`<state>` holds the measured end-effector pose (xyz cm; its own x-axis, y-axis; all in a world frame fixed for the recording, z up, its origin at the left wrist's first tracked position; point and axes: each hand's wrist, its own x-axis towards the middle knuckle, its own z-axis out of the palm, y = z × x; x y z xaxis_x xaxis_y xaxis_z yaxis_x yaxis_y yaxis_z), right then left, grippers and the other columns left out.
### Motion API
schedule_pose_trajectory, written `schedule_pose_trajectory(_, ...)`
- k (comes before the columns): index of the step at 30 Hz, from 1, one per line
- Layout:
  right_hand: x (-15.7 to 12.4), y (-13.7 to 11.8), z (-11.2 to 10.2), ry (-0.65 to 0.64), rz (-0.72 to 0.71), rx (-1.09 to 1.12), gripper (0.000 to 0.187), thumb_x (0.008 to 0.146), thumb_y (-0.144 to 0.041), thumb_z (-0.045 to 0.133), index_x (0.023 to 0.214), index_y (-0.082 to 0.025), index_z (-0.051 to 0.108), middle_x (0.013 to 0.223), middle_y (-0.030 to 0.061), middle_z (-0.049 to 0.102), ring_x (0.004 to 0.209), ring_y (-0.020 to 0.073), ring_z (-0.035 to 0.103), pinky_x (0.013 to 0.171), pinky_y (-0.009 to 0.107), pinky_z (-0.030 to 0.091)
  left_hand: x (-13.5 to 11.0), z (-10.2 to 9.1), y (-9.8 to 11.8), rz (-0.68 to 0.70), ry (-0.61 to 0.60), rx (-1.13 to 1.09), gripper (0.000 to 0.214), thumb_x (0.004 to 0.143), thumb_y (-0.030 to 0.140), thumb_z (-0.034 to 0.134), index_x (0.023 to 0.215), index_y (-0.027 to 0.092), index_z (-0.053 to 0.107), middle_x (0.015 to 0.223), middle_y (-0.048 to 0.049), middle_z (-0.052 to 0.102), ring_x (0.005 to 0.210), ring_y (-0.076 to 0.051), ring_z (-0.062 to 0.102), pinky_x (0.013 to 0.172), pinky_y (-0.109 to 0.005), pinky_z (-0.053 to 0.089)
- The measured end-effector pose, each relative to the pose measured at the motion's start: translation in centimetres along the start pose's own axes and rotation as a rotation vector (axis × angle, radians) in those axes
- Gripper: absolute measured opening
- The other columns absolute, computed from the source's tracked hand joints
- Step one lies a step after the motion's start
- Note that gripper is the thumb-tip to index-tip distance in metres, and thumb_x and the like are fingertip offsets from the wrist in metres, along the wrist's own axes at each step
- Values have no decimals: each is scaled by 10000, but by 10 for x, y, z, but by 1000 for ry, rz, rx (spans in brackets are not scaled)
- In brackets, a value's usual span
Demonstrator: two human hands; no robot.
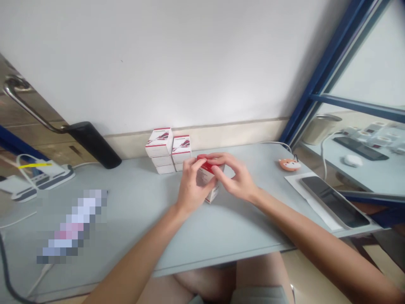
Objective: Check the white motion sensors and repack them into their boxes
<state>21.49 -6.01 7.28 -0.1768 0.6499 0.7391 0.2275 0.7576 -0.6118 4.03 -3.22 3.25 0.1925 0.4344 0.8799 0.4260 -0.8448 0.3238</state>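
Note:
A small red-and-white carton (207, 172) stands slightly tilted between my two hands near the middle of the desk. My left hand (193, 183) grips its left side, thumb across the front and fingers curled at the top. Around its upper right edge, my right hand (236, 175) is closed, with thumb and fingertips at the red top. Fingers hide much of the box, so whether its top flap is open is unclear. Just behind to the left, similar white cartons with red trim are piled in a taller stack (158, 145) and a shorter stack (181, 147).
The grey desk (186, 245) runs along a white wall. On the right are an orange animal-faced case (289, 164) and a phone (333, 200) on white paper. A pixelated object (71, 228), a power strip (44, 181) and a black cylinder (95, 144) are on the left.

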Motion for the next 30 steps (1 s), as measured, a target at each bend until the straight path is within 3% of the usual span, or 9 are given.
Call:
schedule_pose_trajectory(9, 1, 7, 0, 107, -21, -114, 174, 978, -164, 615, 1081, -253, 724, 1116, 70, 764, 1042, 208, 722, 910, 385, 595, 1, 1, 0, 2, -7, -4, 453, 908, 261, 784, 1299, 274, 556, 1244, -91, 614, 1184, -240, 628, 991, -444, 573)
schedule_pose_trajectory(17, 1, 5, 1, 69, -63, -132, 142, 1007, -198, 600, 1086, -254, 704, 1159, 94, 742, 1079, 220, 715, 925, 417, 603, 3, -3, 2, -5, -20, -6, 485, 904, 242, 779, 1327, 272, 543, 1253, -91, 645, 1187, -243, 618, 1000, -445, 568)
schedule_pose_trajectory(30, -3, 10, 0, 34, -175, -173, 289, 1003, -180, 589, 1268, -266, 665, 1226, 108, 717, 1128, 226, 699, 968, 431, 600, 3, -6, -3, -1, -9, -18, 468, 872, 264, 792, 1292, 269, 585, 1220, -92, 660, 1140, -246, 639, 942, -407, 592)
